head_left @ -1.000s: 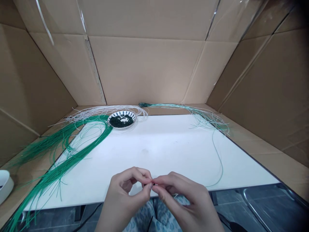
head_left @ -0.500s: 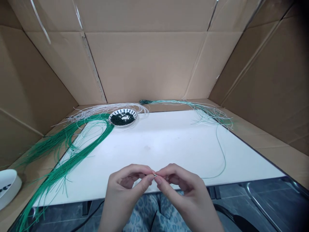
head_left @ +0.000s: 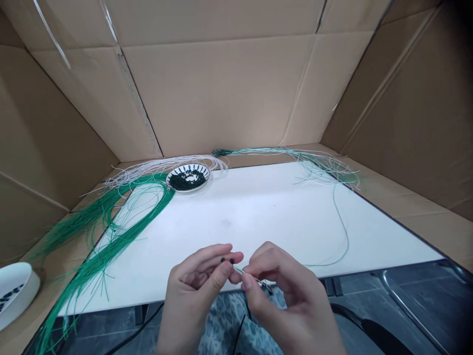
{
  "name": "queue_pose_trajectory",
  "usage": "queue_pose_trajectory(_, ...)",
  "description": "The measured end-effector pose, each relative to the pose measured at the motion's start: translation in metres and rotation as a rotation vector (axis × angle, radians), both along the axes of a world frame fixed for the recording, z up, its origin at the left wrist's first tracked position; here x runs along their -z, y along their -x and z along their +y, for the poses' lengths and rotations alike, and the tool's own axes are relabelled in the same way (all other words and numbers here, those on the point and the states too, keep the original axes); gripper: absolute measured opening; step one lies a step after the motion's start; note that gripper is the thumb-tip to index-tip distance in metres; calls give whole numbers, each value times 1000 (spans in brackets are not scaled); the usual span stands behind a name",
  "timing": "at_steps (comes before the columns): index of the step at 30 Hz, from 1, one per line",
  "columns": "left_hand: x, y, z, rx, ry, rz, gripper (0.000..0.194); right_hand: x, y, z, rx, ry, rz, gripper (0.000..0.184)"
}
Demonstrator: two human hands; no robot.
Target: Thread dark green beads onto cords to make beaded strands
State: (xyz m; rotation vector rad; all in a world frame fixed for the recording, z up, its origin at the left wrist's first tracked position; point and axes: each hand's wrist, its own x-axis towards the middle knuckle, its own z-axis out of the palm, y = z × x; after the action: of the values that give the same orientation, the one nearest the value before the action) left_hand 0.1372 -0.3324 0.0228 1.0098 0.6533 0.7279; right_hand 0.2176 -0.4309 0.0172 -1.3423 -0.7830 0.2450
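Head view: R hand (head_left: 284, 301) has thumb and index nearly shut, pinching thin pale wire (head_left: 251, 272) w/ dark bead (head_left: 266, 286) on it. L hand (head_left: 195, 283) half curled, 2 dark beads (head_left: 227, 260) at index finger (head_left: 210, 257), grip unclear, just off white board (head_left: 240, 222) edge.

Brown cardboard panels (head_left: 218, 93) wall off the back and both sides, creased along their folds; below lie grey floor tiles (head_left: 436, 305), a curved metal chair leg (head_left: 404, 310) and a black cable (head_left: 138, 328).

left hand (head_left: 194, 291) and right hand (head_left: 286, 301) have drawn apart, two dark beads (head_left: 227, 260) now showing
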Motion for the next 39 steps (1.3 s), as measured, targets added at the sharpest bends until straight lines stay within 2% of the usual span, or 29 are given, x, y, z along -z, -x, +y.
queue_pose_trajectory(6, -5, 2, -7, 8, 28, -29, 20, 0, 1, -4, 9, -7, -72, 18)
queue_pose_trajectory(12, -6, 2, -6, -30, -39, -12, 23, -8, -8, -13, -41, 49, -178, 20)
queue_pose_trajectory(18, 0, 2, -2, -42, -131, -5, 20, -9, 0, -13, 12, 0, -54, 23)
queue_pose_trajectory(25, 18, -7, 17, 7, -250, 93, 17, 3, -11, -2, 41, 137, 91, 12)
queue_pose_trajectory(28, 19, -10, 19, -40, -259, 89, 15, 12, -21, -5, 68, 150, 129, 14)
queue_pose_trajectory(33, 20, -6, 27, -29, -356, 143, 9, 27, -39, -13, 68, 144, 132, 16)
queue_pose_trajectory(39, 24, 0, 44, 19, -429, 230, 2, 30, -49, -19, 168, 156, 117, 17)
